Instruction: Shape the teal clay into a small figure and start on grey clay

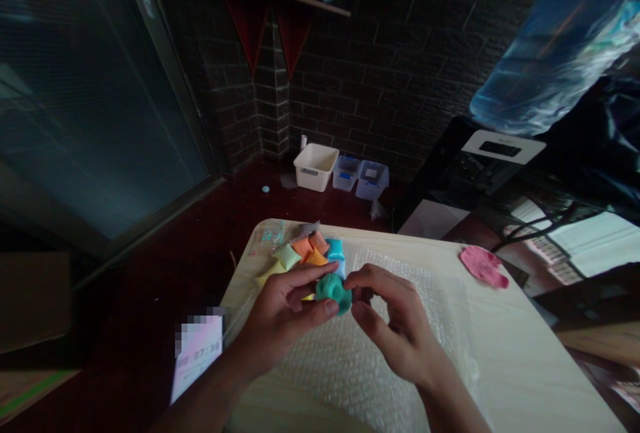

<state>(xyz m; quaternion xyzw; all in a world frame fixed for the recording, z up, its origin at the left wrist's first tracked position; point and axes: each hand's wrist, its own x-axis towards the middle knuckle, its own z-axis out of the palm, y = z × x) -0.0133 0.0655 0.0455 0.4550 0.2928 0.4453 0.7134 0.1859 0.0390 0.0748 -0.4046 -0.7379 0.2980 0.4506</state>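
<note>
Head view: the left hand [277, 306] pinches the green clay [330, 289] between thumb and fingers, the thumb on its near side, the forefinger along its far side. The right hand [400, 326] has thumb and forefinger parted, their tips at the clay's right edge; whether both touch it, I cannot tell. The clay sits between the two hands, at the left hand's fingertips, held above the table [525, 359]. It is a roundish lump with a weak long axis, running from upper left to lower right; the bulge lies upper left, a flatter edge lower right, toward the right hand.

Beneath the hands, bubble wrap [350, 373] covers the table's middle. Just beyond the left hand lie coloured packets [303, 248], orange, yellow, pale green and blue. A flat pink lump [483, 266] rests near the far right corner. A phone [197, 359] shows at the table's left edge. Past the table, a white bin [316, 169] and two clear boxes [373, 183] stand on the floor [240, 206], left of a water dispenser [445, 173].
</note>
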